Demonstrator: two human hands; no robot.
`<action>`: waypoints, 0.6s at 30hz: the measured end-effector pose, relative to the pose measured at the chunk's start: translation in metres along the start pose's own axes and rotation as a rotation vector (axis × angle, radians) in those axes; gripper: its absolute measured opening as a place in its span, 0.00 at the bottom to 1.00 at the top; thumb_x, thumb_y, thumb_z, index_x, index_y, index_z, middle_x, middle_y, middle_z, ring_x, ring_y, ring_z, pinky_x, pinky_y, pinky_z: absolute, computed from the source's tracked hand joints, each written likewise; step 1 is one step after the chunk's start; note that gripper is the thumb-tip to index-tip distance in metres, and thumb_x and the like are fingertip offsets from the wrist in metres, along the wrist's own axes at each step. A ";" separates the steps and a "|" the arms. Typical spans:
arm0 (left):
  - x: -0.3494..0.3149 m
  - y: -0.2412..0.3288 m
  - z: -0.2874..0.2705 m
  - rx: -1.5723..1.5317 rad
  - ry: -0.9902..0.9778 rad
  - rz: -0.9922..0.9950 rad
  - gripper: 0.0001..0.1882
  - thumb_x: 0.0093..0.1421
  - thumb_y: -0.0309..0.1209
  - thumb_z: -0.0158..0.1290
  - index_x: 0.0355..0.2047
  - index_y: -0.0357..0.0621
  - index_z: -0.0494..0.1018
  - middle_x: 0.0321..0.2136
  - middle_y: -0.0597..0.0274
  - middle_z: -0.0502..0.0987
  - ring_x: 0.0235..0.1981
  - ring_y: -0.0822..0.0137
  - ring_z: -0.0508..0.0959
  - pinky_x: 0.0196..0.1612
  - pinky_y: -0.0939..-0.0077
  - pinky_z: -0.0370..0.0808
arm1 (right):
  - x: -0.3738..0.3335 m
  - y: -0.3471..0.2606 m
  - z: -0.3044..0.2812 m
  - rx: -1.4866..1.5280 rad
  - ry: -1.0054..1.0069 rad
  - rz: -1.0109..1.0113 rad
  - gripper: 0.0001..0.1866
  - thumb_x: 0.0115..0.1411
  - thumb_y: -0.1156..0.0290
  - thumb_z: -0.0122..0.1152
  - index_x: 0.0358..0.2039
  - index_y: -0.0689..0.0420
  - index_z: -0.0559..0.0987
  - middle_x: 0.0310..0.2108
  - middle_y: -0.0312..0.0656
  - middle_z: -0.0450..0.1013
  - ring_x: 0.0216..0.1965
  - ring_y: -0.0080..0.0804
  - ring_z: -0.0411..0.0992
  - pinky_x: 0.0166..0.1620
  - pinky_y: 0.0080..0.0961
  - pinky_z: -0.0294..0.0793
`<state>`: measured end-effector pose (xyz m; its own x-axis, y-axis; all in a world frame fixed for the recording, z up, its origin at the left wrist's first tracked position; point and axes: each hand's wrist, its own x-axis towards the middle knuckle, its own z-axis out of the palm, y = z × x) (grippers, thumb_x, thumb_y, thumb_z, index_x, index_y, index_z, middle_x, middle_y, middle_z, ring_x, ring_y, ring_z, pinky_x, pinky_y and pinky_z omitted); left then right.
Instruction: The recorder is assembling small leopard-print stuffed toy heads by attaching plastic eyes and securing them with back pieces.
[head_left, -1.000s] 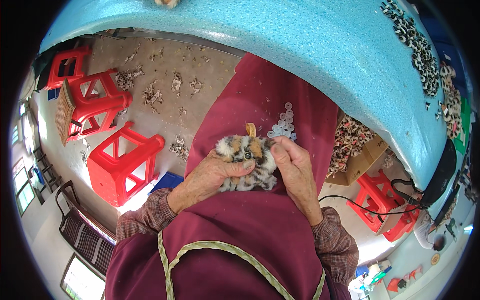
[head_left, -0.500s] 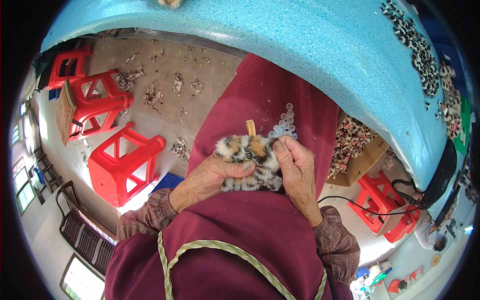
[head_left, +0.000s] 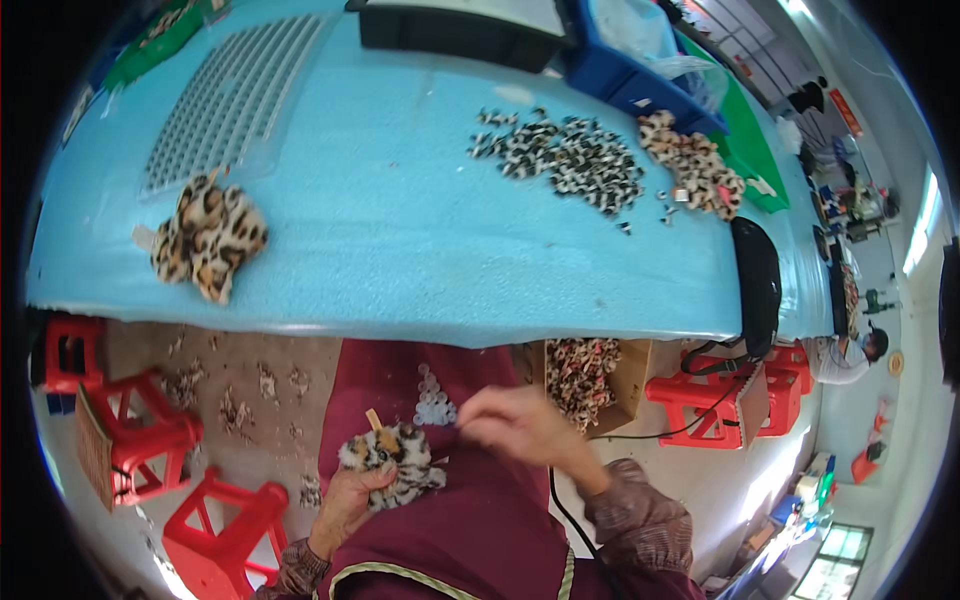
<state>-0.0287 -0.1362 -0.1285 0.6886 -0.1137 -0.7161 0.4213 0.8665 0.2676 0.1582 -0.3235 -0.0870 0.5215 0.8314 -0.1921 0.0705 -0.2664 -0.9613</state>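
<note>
On my lap, my left hand is closed around a small leopard-print plush piece, with the thumb pressed on its front. A tan tag sticks up from its top edge. My right hand is off the plush, to its right and a little higher, over the maroon apron. Motion smears its fingers, and what they hold, if anything, cannot be made out. Just left of it, several translucent plastic washers lie in a cluster on the apron.
On the blue table lie another leopard plush, a pile of small black-and-white parts, spotted fabric pieces and a ridged clear tray. A black pouch hangs near its edge. Below are a scrap-filled carton and red stools.
My right hand has left the plush and moved right, while my left hand keeps hold of it. The view has tilted up, bringing much more of the tabletop into sight.
</note>
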 end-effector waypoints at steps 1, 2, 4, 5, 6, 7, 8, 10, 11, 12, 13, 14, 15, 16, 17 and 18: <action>0.004 -0.001 -0.002 0.021 -0.037 -0.006 0.20 0.58 0.22 0.52 0.51 0.35 0.67 0.42 0.57 0.76 0.42 0.64 0.78 0.49 0.69 0.75 | -0.005 -0.013 -0.026 -0.070 0.111 0.057 0.04 0.56 0.77 0.58 0.32 0.60 0.79 0.26 0.36 0.75 0.29 0.20 0.73 0.33 0.18 0.72; 0.005 -0.002 -0.006 0.030 0.031 -0.022 0.19 0.57 0.22 0.52 0.50 0.34 0.68 0.41 0.57 0.77 0.40 0.64 0.78 0.48 0.69 0.75 | -0.008 -0.021 -0.048 -0.155 0.281 0.029 0.04 0.56 0.77 0.57 0.32 0.61 0.78 0.26 0.34 0.75 0.29 0.18 0.71 0.33 0.16 0.70; 0.008 -0.001 -0.009 0.037 0.087 -0.060 0.16 0.57 0.23 0.53 0.47 0.34 0.70 0.37 0.58 0.78 0.38 0.65 0.78 0.46 0.69 0.76 | -0.012 -0.030 -0.093 -0.294 0.609 0.112 0.03 0.57 0.77 0.55 0.30 0.62 0.76 0.24 0.30 0.70 0.26 0.15 0.66 0.31 0.13 0.65; 0.009 -0.001 -0.010 0.055 0.073 -0.066 0.16 0.57 0.23 0.53 0.47 0.34 0.70 0.37 0.58 0.78 0.38 0.65 0.78 0.46 0.69 0.76 | -0.010 -0.025 -0.114 -0.365 0.756 -0.060 0.03 0.57 0.77 0.54 0.29 0.62 0.76 0.23 0.30 0.70 0.26 0.15 0.65 0.30 0.13 0.65; 0.010 -0.001 -0.011 0.056 0.111 -0.052 0.16 0.57 0.23 0.54 0.46 0.33 0.71 0.37 0.59 0.78 0.38 0.66 0.78 0.45 0.70 0.77 | -0.011 -0.015 -0.140 -0.333 0.880 -0.046 0.03 0.56 0.78 0.55 0.30 0.63 0.76 0.23 0.30 0.70 0.26 0.15 0.65 0.31 0.13 0.65; 0.012 -0.001 -0.011 0.056 0.152 -0.037 0.16 0.57 0.24 0.54 0.45 0.33 0.71 0.37 0.59 0.78 0.37 0.67 0.79 0.44 0.71 0.77 | -0.011 -0.001 -0.165 -0.374 0.932 -0.064 0.03 0.54 0.79 0.56 0.31 0.62 0.76 0.23 0.33 0.72 0.26 0.16 0.67 0.30 0.15 0.67; 0.013 0.000 -0.010 0.065 0.145 -0.025 0.15 0.56 0.24 0.55 0.45 0.33 0.72 0.36 0.59 0.78 0.35 0.67 0.79 0.42 0.72 0.77 | -0.008 0.009 -0.184 -0.413 0.977 -0.084 0.04 0.53 0.79 0.58 0.32 0.62 0.77 0.23 0.36 0.73 0.27 0.17 0.69 0.30 0.16 0.69; 0.012 0.002 -0.010 0.084 0.155 -0.037 0.15 0.57 0.24 0.54 0.44 0.34 0.72 0.36 0.59 0.78 0.35 0.67 0.79 0.42 0.72 0.78 | 0.009 0.014 -0.197 -0.451 0.976 -0.090 0.05 0.52 0.78 0.60 0.31 0.62 0.77 0.23 0.37 0.74 0.26 0.20 0.70 0.30 0.19 0.69; 0.012 0.002 -0.010 0.096 0.169 -0.051 0.14 0.57 0.24 0.54 0.44 0.34 0.72 0.35 0.59 0.78 0.34 0.67 0.79 0.42 0.72 0.78 | 0.016 0.014 -0.199 -0.490 0.969 -0.093 0.06 0.51 0.76 0.62 0.31 0.61 0.78 0.23 0.38 0.75 0.25 0.22 0.71 0.29 0.21 0.70; 0.015 0.000 -0.011 0.086 0.164 -0.052 0.13 0.57 0.24 0.54 0.43 0.34 0.73 0.35 0.59 0.78 0.35 0.68 0.79 0.42 0.72 0.78 | 0.021 0.014 -0.201 -0.489 0.975 -0.095 0.06 0.51 0.76 0.62 0.31 0.61 0.78 0.23 0.38 0.75 0.25 0.22 0.71 0.29 0.21 0.70; 0.014 0.001 -0.009 0.089 0.166 -0.048 0.13 0.57 0.24 0.54 0.43 0.34 0.73 0.35 0.59 0.78 0.35 0.68 0.79 0.42 0.72 0.78 | 0.030 0.012 -0.199 -0.655 0.963 -0.047 0.07 0.50 0.74 0.64 0.30 0.60 0.78 0.22 0.39 0.75 0.24 0.27 0.72 0.29 0.25 0.71; 0.012 0.001 -0.004 0.089 0.161 -0.024 0.13 0.57 0.24 0.54 0.43 0.34 0.73 0.35 0.59 0.78 0.35 0.68 0.79 0.42 0.71 0.78 | 0.037 0.010 -0.198 -0.822 0.947 0.002 0.08 0.49 0.71 0.66 0.30 0.59 0.78 0.21 0.40 0.74 0.23 0.31 0.73 0.28 0.28 0.71; 0.011 0.001 -0.001 0.090 0.154 -0.001 0.13 0.57 0.24 0.54 0.43 0.34 0.73 0.35 0.59 0.78 0.35 0.68 0.79 0.42 0.71 0.78 | 0.044 0.011 -0.197 -0.818 0.948 0.000 0.08 0.49 0.71 0.66 0.30 0.59 0.78 0.21 0.40 0.74 0.23 0.31 0.73 0.28 0.28 0.71; 0.011 0.001 0.000 0.092 0.155 0.000 0.13 0.57 0.24 0.54 0.43 0.34 0.73 0.35 0.59 0.78 0.35 0.68 0.79 0.42 0.71 0.78 | 0.049 0.011 -0.197 -0.867 0.920 0.064 0.09 0.49 0.70 0.66 0.29 0.59 0.78 0.21 0.41 0.74 0.23 0.33 0.73 0.29 0.31 0.72; 0.011 0.001 0.000 0.086 0.142 -0.002 0.13 0.57 0.24 0.54 0.43 0.34 0.73 0.35 0.59 0.78 0.36 0.68 0.79 0.43 0.71 0.78 | 0.051 0.011 -0.197 -0.915 0.892 0.130 0.10 0.48 0.68 0.67 0.29 0.58 0.78 0.21 0.42 0.74 0.23 0.36 0.73 0.30 0.33 0.72; 0.011 0.001 0.000 0.079 0.129 -0.004 0.13 0.57 0.24 0.54 0.43 0.34 0.73 0.35 0.59 0.78 0.36 0.67 0.79 0.43 0.70 0.77 | 0.050 0.012 -0.197 -0.915 0.894 0.131 0.10 0.48 0.68 0.67 0.29 0.58 0.78 0.21 0.42 0.74 0.23 0.36 0.73 0.30 0.33 0.72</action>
<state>-0.0205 -0.1366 -0.1360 0.6076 -0.0490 -0.7927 0.4721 0.8249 0.3109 0.3521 -0.3812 -0.0689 0.9299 0.2540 0.2660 0.3452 -0.8524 -0.3927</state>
